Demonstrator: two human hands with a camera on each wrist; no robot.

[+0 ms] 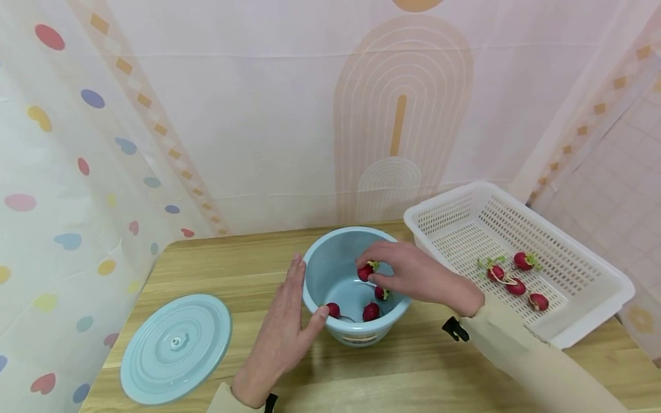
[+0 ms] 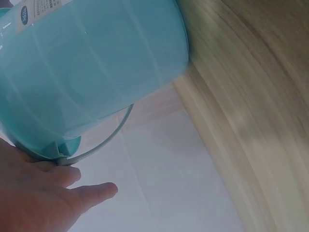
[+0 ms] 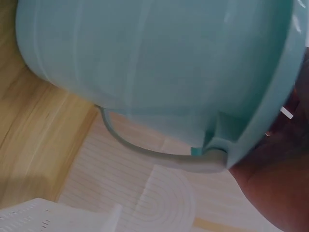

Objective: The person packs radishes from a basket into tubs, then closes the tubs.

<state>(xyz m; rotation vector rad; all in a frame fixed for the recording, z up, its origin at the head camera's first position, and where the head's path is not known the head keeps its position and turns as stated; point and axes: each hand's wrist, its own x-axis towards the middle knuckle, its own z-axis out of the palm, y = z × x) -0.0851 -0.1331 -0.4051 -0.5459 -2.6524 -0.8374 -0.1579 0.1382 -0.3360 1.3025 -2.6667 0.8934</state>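
Note:
A light blue plastic bucket (image 1: 330,269) stands on the wooden table, with a few radishes (image 1: 370,311) lying on its floor. My right hand (image 1: 408,269) reaches over the rim from the right and pinches a red radish (image 1: 365,272) with a bit of green top inside the bucket. On the other side my left hand (image 1: 284,321) rests against the bucket's rim, fingers straight and thumb over the near edge. In the left wrist view the bucket's side (image 2: 96,63) and its grey handle (image 2: 104,141) show close to the left fingers.
A white perforated basket (image 1: 578,258) at the right holds several radishes (image 1: 515,286) with stems and leaves. The round light blue lid (image 1: 175,344) lies flat on the table (image 1: 248,258) at the left. A patterned curtain (image 1: 258,132) hangs behind the table.

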